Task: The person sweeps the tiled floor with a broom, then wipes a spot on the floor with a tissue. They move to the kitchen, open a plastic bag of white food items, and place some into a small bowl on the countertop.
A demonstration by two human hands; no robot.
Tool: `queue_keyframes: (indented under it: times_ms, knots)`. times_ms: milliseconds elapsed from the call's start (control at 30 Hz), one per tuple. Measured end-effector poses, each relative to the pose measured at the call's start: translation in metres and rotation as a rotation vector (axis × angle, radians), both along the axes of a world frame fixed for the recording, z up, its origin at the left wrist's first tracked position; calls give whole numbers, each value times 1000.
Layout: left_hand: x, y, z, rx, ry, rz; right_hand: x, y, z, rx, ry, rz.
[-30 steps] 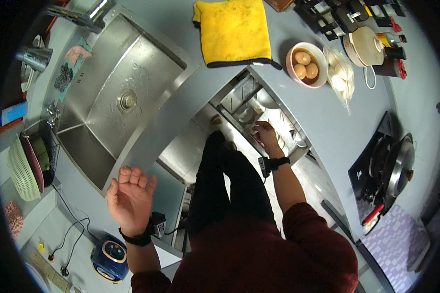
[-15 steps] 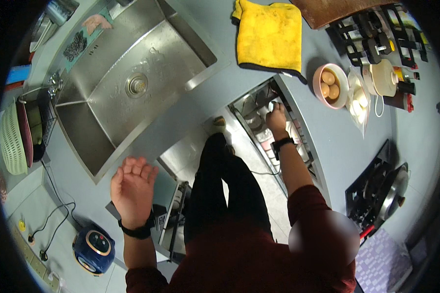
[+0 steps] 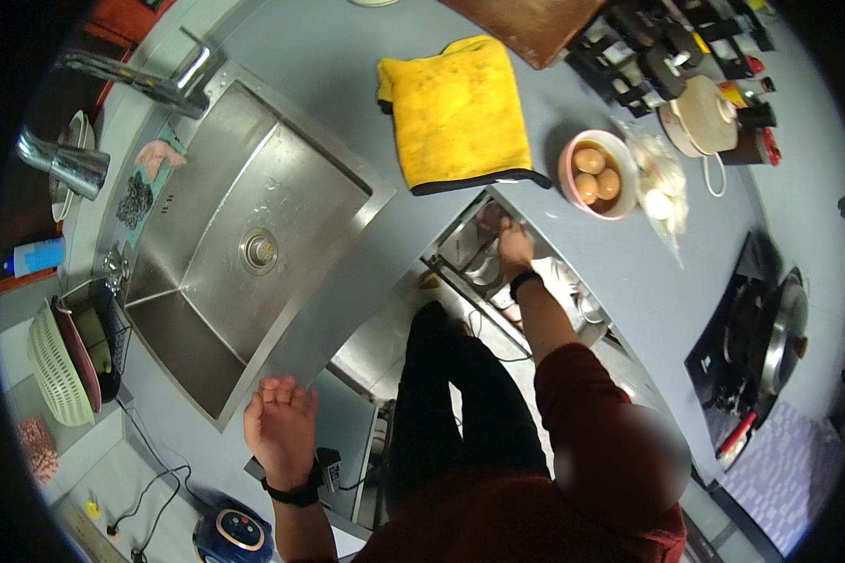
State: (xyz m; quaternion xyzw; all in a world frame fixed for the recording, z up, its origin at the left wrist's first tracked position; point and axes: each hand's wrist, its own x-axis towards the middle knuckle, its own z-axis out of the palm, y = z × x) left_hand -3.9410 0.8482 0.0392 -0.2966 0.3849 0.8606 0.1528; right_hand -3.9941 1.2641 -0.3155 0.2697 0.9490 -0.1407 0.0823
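Observation:
My right hand (image 3: 514,249) reaches down into an open drawer (image 3: 587,330) under the counter. Its fingers are curled together among metal and white dishes, beside a dark brownish rounded piece (image 3: 491,218); whatever they grip is too small and shadowed to make out. Raised over the counter edge, below the sink, my left hand (image 3: 282,432) is open, palm up, with nothing in it. On the counter beyond the drawer lies a folded yellow cloth (image 3: 460,113) with dark trim. A pink bowl (image 3: 573,192) to its right holds three brown eggs (image 3: 591,174) in dark liquid.
A steel sink (image 3: 225,206) with a tap (image 3: 141,80) fills the left. Right of the bowl are a clear bag of white pieces (image 3: 662,183), a cream lidded pot (image 3: 699,114) and a black rack (image 3: 643,52). A lidded pan (image 3: 784,328) stands far right, a blue appliance (image 3: 233,533) lower left.
The view has shifted, bringing the tap into sight. My right hand has moved toward the drawer's far end, and the white thing at its fingers no longer shows there. My left hand stays open.

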Motion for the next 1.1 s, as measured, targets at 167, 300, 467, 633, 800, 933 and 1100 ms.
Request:
queue_keyframes:
  times_ms: [167,300,467,633,800,933,1100]
  knots:
    - [-21,21,20,45,72,-100,85,-36,139,-475,285,213]
    - [-44,49,26,67,110,-208,149,-23,242,-532,458,107]
    - [-80,124,9,29,119,-568,183,31,282,-224,639,-168]
    - [-108,224,-17,167,80,-945,177,67,266,-166,639,-399]
    - [-132,312,-46,160,-64,-996,160,71,276,-118,600,-462]
    - [-136,350,-61,134,-126,-960,152,68,317,-269,641,-530]
    - [-142,366,-71,212,-58,-842,122,77,376,-282,767,-276]
